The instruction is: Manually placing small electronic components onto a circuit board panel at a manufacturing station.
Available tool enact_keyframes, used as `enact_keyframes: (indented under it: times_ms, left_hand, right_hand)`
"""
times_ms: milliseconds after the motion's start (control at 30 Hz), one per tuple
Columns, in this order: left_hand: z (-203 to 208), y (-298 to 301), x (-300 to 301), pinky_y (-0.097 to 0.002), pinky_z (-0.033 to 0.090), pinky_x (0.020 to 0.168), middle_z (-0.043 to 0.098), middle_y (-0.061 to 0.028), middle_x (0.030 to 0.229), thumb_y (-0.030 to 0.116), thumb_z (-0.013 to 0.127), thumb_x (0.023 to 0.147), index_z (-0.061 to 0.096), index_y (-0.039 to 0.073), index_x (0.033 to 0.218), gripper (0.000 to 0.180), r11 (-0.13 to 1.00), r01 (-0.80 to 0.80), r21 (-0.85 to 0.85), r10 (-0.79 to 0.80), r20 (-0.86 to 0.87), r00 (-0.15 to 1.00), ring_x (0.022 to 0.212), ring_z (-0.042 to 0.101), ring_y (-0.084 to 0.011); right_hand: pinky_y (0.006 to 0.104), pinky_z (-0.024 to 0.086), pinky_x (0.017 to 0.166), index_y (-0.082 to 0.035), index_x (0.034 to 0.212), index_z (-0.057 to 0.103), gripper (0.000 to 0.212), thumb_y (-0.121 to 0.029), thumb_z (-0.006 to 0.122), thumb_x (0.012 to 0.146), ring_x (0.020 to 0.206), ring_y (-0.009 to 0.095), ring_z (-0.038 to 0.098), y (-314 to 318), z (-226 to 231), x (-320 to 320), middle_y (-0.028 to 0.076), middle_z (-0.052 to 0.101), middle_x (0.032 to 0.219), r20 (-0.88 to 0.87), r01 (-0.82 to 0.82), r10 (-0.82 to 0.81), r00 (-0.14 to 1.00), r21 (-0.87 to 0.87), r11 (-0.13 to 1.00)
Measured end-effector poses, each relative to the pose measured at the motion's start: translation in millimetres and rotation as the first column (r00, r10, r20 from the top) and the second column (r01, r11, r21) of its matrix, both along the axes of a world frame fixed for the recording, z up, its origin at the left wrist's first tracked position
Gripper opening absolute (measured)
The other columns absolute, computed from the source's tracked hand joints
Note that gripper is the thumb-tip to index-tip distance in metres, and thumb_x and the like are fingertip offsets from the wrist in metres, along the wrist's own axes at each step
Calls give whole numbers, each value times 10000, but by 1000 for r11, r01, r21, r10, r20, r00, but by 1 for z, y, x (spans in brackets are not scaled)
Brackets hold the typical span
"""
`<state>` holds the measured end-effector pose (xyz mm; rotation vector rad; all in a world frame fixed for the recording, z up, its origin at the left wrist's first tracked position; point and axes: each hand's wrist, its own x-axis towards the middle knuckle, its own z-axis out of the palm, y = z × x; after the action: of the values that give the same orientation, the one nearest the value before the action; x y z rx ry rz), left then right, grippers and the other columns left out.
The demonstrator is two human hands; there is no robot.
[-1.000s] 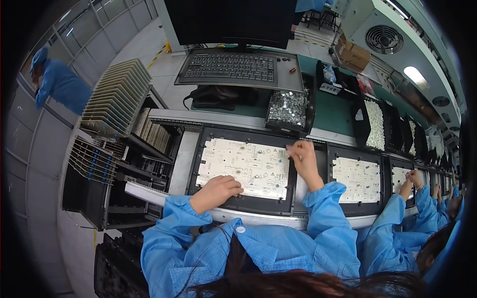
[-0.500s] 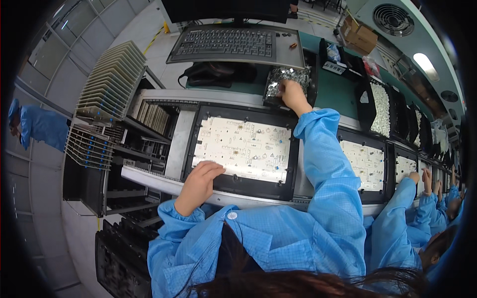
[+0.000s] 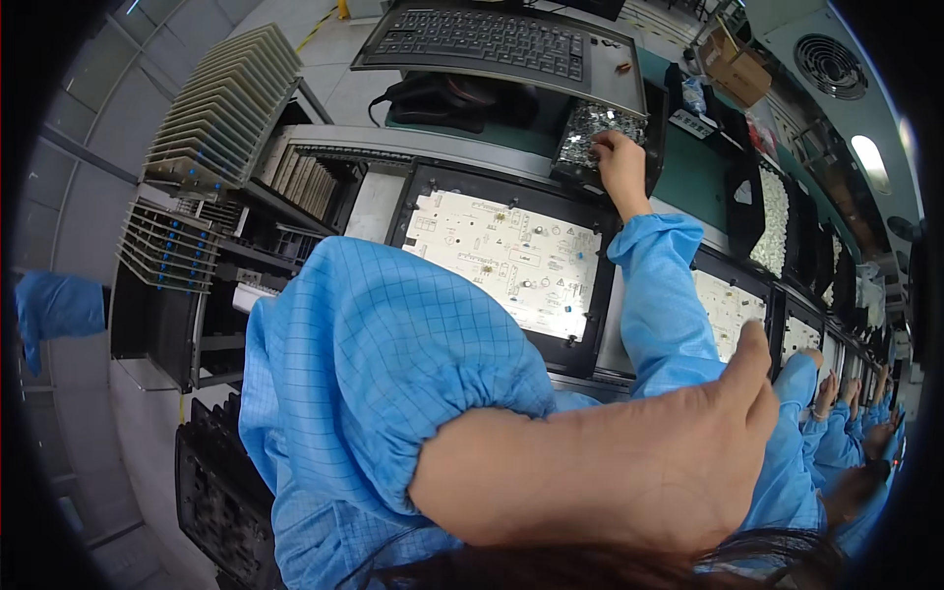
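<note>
My right hand point(image 3: 622, 169) is at a black bin point(image 3: 656, 133) of small shiny metal parts point(image 3: 588, 120). Its fingertips are pinched together over the parts; whatever lies between them is too small to name. Close to the camera, my raised left hand point(image 3: 629, 467) fills the lower middle of the head view, its wrist bare below a blue sleeve. The thumb side shows, but most of its fingers are hidden. Behind that arm, a white circuit board point(image 3: 462, 241) with a few small components sits in a black frame point(image 3: 423, 187), its lower left part covered by my sleeve.
Beyond the bench rail is a keyboard point(image 3: 482, 39) on a shelf. Board racks point(image 3: 221, 108) stand on the left. Along the right are another framed board point(image 3: 723, 305), a bin of white parts point(image 3: 772, 221), and co-workers' blue sleeves point(image 3: 787, 413). A cardboard box point(image 3: 733, 64) stands farther back.
My left hand has left the board's lower left edge and risen close to the camera, toward the right. The right hand is still at the metal parts. The view has shifted slightly.
</note>
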<state>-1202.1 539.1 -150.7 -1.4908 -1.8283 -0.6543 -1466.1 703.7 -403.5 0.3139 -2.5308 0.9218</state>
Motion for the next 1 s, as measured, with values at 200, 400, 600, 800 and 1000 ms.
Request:
enact_keyframes:
  times_ms: [200, 400, 600, 800, 1000]
  left_hand:
    - [11, -21, 2, -605, 467, 894, 616, -198, 685, 351, 480, 859, 674, -100, 723, 510, 996, -87, 10, 88, -112, 990, 695, 594, -358]
    - [3, -22, 21, -576, 481, 882, 608, -150, 672, 310, 501, 852, 680, -32, 698, 416, 965, -176, -197, 184, 22, 983, 683, 579, -301]
    - [-44, -21, 36, -565, 484, 874, 606, -135, 669, 301, 515, 842, 673, -17, 682, 390, 971, -17, -237, 77, 248, 966, 686, 578, -294]
    - [-70, -19, 44, -554, 487, 866, 604, -121, 666, 292, 528, 832, 666, -3, 666, 365, 966, 140, -217, -65, 318, 946, 688, 578, -287]
    - [-73, -19, 41, -545, 489, 859, 602, -109, 663, 284, 540, 823, 659, 9, 652, 345, 949, 269, -163, -203, 337, 920, 691, 578, -281]
  right_hand:
    - [408, 533, 782, -17, 862, 733, 143, 46, 634, 780, 833, 362, 683, -9, 5, 5, 201, 699, 852, 57, 1, 2, 998, -45, 999]
    - [300, 529, 645, -22, 918, 742, 127, -9, 669, 816, 659, 162, 676, -2, 5, 5, 112, 720, 752, 56, 25, -16, 998, -170, 985]
    - [222, 484, 636, 46, 986, 696, 123, 7, 651, 878, 674, 80, 579, -19, 39, 85, 47, 690, 829, 439, -169, 348, 828, -397, 902]
    - [233, 480, 590, 14, 979, 699, 122, 4, 639, 874, 623, 85, 571, -32, 5, 141, 45, 688, 793, 550, -158, 242, 799, -196, 968]
    - [251, 485, 670, 10, 964, 706, 105, -17, 649, 880, 715, 79, 589, -26, 0, 145, 40, 697, 809, 541, -225, 350, 765, -284, 932]
